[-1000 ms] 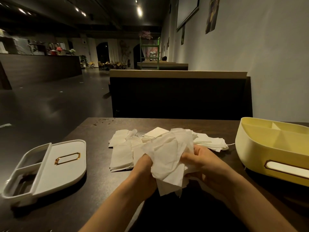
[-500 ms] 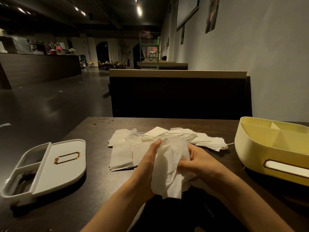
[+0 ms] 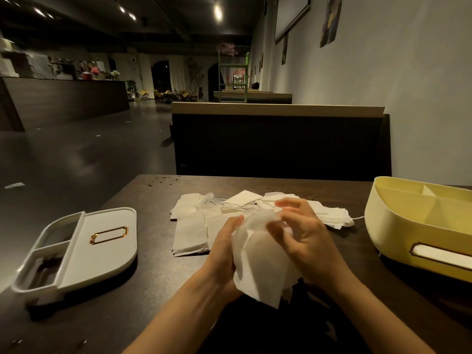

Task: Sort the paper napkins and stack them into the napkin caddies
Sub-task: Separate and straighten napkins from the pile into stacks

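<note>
A loose bunch of white paper napkins (image 3: 258, 261) hangs between both hands above the near edge of the dark table. My left hand (image 3: 224, 251) grips its left side, thumb up against the paper. My right hand (image 3: 304, 238) is on the right side with fingers curled over the top of the bunch; it is blurred. Behind the hands lies a spread of folded white napkins (image 3: 190, 233). A white caddy (image 3: 102, 241) with a gold frame lies at the left. A yellow caddy (image 3: 398, 221) with dividers stands at the right.
The dark wooden table (image 3: 153, 290) runs to a far edge with crumbs at its back left. A dark booth backrest (image 3: 278, 146) stands behind it, and a pale wall is on the right. Open floor lies to the left.
The napkin bunch has been gathered closer and lifted slightly. My right hand moved up from under the right side to the top of the bunch, and my left thumb now stands along its left edge.
</note>
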